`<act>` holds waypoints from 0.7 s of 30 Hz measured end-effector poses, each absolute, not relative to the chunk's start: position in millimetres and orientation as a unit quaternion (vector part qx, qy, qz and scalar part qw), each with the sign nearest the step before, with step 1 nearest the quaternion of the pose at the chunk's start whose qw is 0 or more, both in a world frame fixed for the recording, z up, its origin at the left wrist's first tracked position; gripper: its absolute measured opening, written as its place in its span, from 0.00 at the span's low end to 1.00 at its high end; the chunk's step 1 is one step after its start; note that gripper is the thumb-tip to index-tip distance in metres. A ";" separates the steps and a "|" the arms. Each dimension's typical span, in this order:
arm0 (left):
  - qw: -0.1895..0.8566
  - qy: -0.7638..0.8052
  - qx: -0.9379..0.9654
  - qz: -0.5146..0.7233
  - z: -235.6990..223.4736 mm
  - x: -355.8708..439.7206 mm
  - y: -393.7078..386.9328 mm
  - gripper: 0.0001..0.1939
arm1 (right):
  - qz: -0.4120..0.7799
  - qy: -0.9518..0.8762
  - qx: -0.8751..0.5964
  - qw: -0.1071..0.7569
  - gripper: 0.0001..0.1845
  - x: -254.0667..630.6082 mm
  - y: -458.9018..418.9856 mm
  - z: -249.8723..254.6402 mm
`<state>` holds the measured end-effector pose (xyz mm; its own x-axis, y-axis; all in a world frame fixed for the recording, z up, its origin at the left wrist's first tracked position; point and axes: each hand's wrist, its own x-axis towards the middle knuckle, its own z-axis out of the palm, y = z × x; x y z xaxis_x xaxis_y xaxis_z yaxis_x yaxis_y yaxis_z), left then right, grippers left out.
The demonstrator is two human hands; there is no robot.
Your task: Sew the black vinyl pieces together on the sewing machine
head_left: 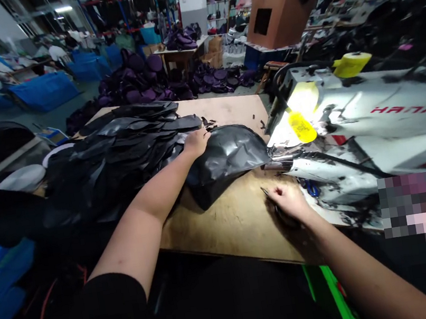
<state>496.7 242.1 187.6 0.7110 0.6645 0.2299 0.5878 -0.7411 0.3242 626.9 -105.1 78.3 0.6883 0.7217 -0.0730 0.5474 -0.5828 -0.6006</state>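
A curved black panel of shiny, leather-like sheet (pixel 231 151) lies on the wooden table (pixel 221 217), its right end at the sewing machine's narrow arm (pixel 277 163). My left hand (pixel 196 142) is closed on the panel's upper left edge; its fingertips are partly hidden. In front of the machine, my right hand (pixel 288 202) is closed around a small pointed metal tool (pixel 265 191). Only the tip shows, so its kind is unclear. Left of my left hand lies a pile of similar black pieces (pixel 115 147).
The white sewing machine (pixel 396 100), with a lit lamp and yellow tags, takes up the right side. Dark scraps (pixel 209 122) lie behind the panel. Purple bags (pixel 141 79) are heaped on the floor beyond the table. A cardboard box (pixel 276 19) stands back right; people sit far left.
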 end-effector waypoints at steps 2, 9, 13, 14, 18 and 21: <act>0.116 0.340 0.917 0.170 189.3 498.0 243.7 0.17 | 0.128 -0.406 -0.887 0.178 0.08 617.4 -129.6 57.4; 0.133 0.306 0.930 0.155 187.8 492.2 263.6 0.19 | 0.039 -0.459 -0.875 0.148 0.21 603.1 -169.7 25.0; 0.172 0.288 0.932 0.138 183.1 482.3 271.9 0.19 | 0.036 -0.435 -0.890 0.129 0.24 617.9 -174.5 21.0; 0.178 0.287 0.931 0.141 182.5 481.4 272.1 0.19 | 0.050 -0.427 -0.894 0.124 0.25 621.7 -174.5 21.3; 0.147 0.306 0.928 0.153 186.8 486.7 268.7 0.17 | 0.144 -0.395 -0.896 0.144 0.28 632.7 -166.5 30.9; 0.114 0.329 0.925 0.149 195.1 495.5 265.7 0.16 | 0.239 -0.359 -0.882 0.188 0.32 634.0 -156.9 42.1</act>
<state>495.5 265.7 195.1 0.7385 0.6435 0.2013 0.5754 -0.7571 0.3094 634.0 -156.9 42.1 0.6280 0.7231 -0.2875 0.5428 -0.6718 -0.5040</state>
